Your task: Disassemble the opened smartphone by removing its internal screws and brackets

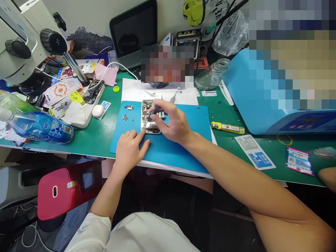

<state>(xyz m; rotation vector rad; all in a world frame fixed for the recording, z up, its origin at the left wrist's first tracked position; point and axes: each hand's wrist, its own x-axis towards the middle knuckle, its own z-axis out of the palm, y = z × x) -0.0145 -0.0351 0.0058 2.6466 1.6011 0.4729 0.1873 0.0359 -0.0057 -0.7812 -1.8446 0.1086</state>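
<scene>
An opened smartphone [152, 127] with its inner parts bare lies on the blue work mat [178, 154]. My right hand [174, 122] is closed around a small dark screwdriver [155, 109], its tip pointing down into the phone; the tip's exact contact point is too small to make out. My left hand [131, 147] rests on the mat with fingers apart, the index fingertip touching the phone's lower left edge. Left of the phone lie a small phone part [128, 107] and a camera-like module [125, 117]. My right hand partly covers the phone's right side.
A blue bottle [39, 127], a white round case [98, 111] and a microscope [34, 52] stand left. Behind the mat lies white paper [131, 91]. A yellow cutter [228, 128], a glass jar [212, 74] and a large blue machine [262, 119] are right. Two areas are pixelated.
</scene>
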